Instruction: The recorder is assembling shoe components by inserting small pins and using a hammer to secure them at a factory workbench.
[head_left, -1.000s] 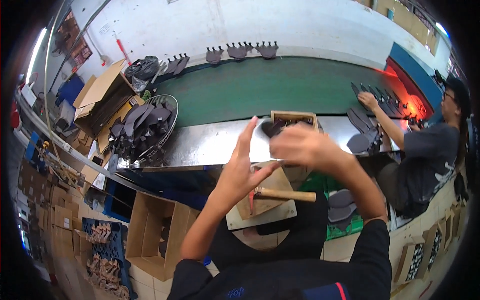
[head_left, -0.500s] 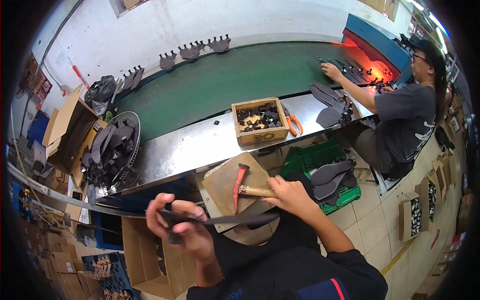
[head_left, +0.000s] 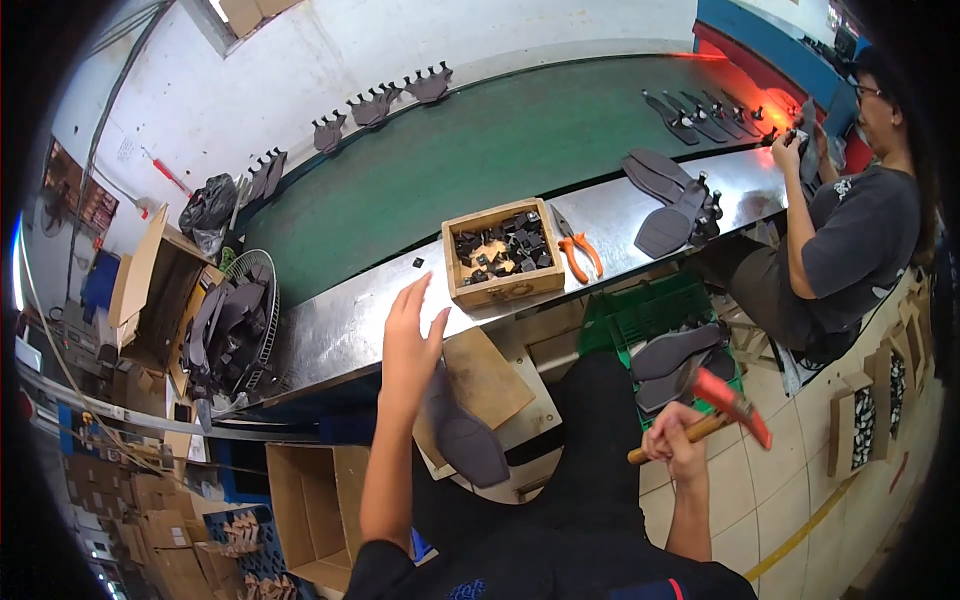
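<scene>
My left hand [head_left: 408,335] reaches forward over the near edge of the metal bench, fingers stretched out and thumb apart, with nothing seen in it. Just beyond its fingertips a small black square piece [head_left: 418,263] lies on the metal. Off to my right side, my right hand [head_left: 678,441] grips the wooden handle of a hammer [head_left: 736,402] with a red head, held up in the air. A dark grey shoe sole [head_left: 468,445] rests across the worn board [head_left: 495,378] in front of my lap; my left wrist hides its far end.
A wooden box [head_left: 503,290] of small black pieces stands beside orange-handled pliers [head_left: 580,255]. Soles [head_left: 665,215] lie farther right, near a co-worker [head_left: 850,230] handling parts. A green crate [head_left: 640,310] is below; a wire basket [head_left: 268,315] of black parts stands left.
My left hand has let go of the sole and moved forward toward the bench. My right hand has lifted the hammer off the board to the right. The co-worker's hands have drawn back.
</scene>
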